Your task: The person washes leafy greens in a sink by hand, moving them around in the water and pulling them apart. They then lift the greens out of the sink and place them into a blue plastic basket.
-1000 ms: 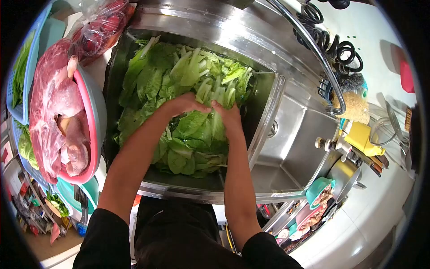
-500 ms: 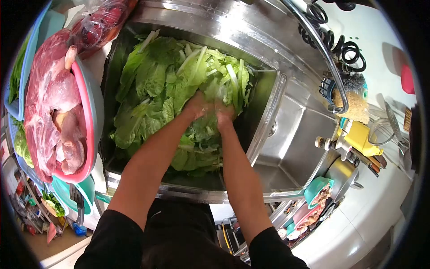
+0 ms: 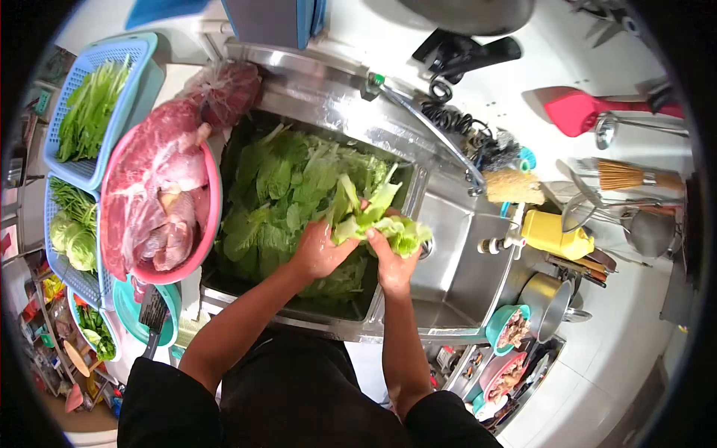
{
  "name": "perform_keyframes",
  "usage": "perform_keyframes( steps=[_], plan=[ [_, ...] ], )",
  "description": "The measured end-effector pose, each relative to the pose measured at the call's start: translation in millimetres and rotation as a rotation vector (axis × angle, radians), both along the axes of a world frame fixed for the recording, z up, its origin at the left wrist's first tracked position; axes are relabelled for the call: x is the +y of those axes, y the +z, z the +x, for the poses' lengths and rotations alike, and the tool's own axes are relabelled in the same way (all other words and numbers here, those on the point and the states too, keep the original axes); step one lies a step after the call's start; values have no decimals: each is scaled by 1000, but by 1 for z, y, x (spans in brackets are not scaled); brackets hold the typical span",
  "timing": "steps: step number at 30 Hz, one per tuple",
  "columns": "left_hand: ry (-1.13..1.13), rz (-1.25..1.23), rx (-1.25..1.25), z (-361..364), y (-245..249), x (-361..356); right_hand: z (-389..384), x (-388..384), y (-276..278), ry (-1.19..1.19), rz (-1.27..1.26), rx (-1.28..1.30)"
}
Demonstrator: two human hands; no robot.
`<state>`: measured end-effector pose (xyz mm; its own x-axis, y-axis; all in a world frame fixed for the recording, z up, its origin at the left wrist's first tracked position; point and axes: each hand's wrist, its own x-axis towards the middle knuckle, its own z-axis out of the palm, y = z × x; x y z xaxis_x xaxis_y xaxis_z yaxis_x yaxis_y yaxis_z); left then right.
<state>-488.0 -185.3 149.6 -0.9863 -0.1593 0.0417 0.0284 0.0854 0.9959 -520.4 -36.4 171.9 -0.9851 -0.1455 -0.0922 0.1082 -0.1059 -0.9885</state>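
Green leafy lettuce (image 3: 280, 179) fills the left sink basin (image 3: 224, 287), lying in water. Above its right side, my left hand (image 3: 323, 250) and my right hand (image 3: 394, 265) hold a small bunch of pale green lettuce leaves (image 3: 370, 213) between them. The fingers of my left hand are closed on the left part of the bunch. My right hand pinches its right part, thumb on top, near the divider between the basins. Some fingertips are hidden behind the leaves.
A pink basin (image 3: 213, 201) of raw meat (image 3: 153, 179) stands left of the sink. Beyond it are blue baskets (image 3: 97, 175) of greens. A cleaver (image 3: 153, 310) rests across a green bowl (image 3: 175, 302). The right sink basin (image 3: 455, 291) has a faucet (image 3: 448, 145) above it.
Both hands have risen out of the lettuce and water and now hold a bunch of leaves above the basin. The camera view has shifted, showing more of the wall and baskets.
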Motion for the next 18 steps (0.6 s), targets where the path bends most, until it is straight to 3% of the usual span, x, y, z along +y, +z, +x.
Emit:
perform_keyframes(
  steps=[5, 10, 13, 16, 18],
  plan=[
    [-95, -160, 261, 1, 78, -6, 10, 1, 72, -72, -33, 99],
    [-144, -520, 342, -4, 157, -21, 15, -1, 154, -150, -49, 161],
    [-217, -420, 251, 2, 189, -24, 19, 3, 188, -100, -31, 201],
    [-180, -439, 477, 8, 208, -24, 29, 0, 193, -73, -93, 294],
    [-103, -348, 339, 11, 178, -19, 26, -10, 171, -35, -180, 340]
  ],
)
